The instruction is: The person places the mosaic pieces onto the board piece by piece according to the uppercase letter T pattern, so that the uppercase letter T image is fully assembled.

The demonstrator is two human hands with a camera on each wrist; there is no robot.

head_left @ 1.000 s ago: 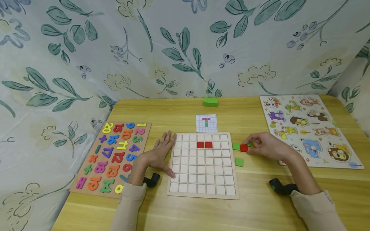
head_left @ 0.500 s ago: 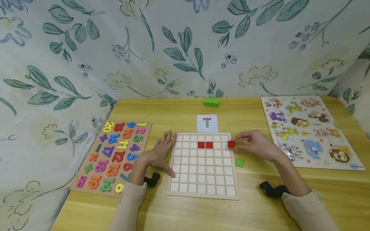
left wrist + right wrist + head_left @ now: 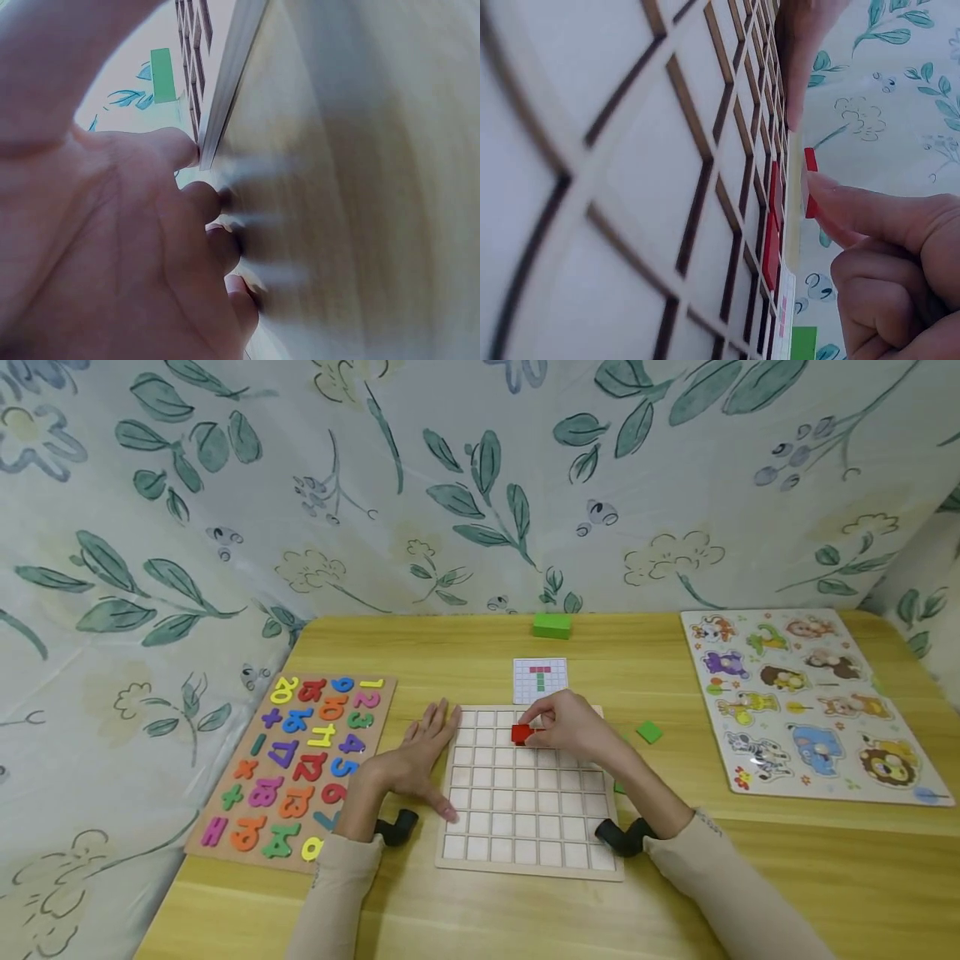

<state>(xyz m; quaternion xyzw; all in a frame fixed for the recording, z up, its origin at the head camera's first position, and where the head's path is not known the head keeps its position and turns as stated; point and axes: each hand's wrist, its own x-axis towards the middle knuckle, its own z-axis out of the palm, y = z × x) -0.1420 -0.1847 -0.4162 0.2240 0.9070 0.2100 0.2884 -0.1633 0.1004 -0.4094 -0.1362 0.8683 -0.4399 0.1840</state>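
Note:
In the head view, my right hand pinches a small red square tile between thumb and index finger over the upper rows of the wooden grid board. The right wrist view shows that tile held apart from the board, near two red tiles sitting in its cells. From the head, my hand mostly covers those two. My left hand lies with fingers spread at the board's left side, thumb on its rim. In the left wrist view, an index fingertip meets the board's edge.
Behind the board lies a pattern card with a red and green T, and farther back a green block. A green tile lies right of the board. A number board is at left, an animal puzzle at right.
My right hand has carried the red tile leftward from beside the board's right edge to above its upper middle. A green tile at the right now shows uncovered. The left hand stays put.

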